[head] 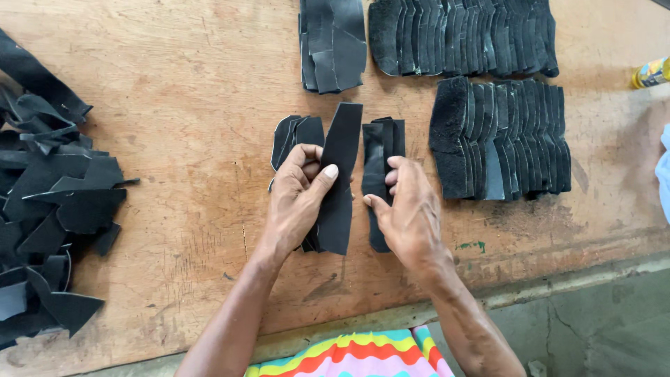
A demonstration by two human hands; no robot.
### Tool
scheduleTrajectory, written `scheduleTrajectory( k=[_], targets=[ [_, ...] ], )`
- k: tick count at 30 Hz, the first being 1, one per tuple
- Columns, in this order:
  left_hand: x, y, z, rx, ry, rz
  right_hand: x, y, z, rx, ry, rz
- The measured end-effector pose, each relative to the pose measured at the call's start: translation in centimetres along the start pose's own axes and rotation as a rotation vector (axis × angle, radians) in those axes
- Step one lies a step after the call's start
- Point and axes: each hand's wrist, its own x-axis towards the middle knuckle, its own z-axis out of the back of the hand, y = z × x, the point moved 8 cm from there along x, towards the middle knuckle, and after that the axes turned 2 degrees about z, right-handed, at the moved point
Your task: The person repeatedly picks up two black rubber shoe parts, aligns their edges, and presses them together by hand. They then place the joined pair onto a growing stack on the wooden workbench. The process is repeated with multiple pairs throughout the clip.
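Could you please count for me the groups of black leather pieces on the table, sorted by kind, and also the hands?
Neat fanned rows of black pieces: 2 (upper row, lower row)
Small stacks of black pieces: 3 (top stack, stack in the left hand, stack at the right hand)
Loose heap of black pieces: 1
Hands: 2 (left hand, right hand)
Total: 8

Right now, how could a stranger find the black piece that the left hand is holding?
Start at the wooden table and find the two hands near its front edge. The left hand pinches a long black leather strip with its thumb. Unlike the small stacks beside it, this single piece stands alone, reaching further up the table than either stack.
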Motion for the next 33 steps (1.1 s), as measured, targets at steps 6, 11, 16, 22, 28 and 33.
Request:
scheduleTrajectory(
  k=[6, 11, 16, 22, 28, 33],
  targets=[
    [-0.1, -0.3, 0.0, -0.098, 0.022, -0.048, 0.0, 0.0, -1.2, 0.024, 0.128, -0.067],
    [-0.7, -1.3, 1.0, -0.015, -0.053, -0.123, -0.3, 1.5, -0.3, -0.012, 0.140, 0.013],
    [-1.2, -2.8, 2.2, -0.164, -0.081, -0.116, -1.3, 3.2, 0.8, 0.037, 0.162, 0.221],
    [-0.9, -3.2, 2.6, -0.268, -0.065, -0.048, -2.3, 1.0, 0.1, 0.528, 0.470, 0.008],
    [-1.9, -2.2, -1.8, -0.421, 0.318, 0.113, -4.7, -0.3, -0.6, 0.575, 0.831, 0.062],
    [-2.3, -1.9, -3.4, -0.545, 0.472, 0.180, -5.1, 2.7, 0.9, 0.430, 0.658, 0.525]
  ],
)
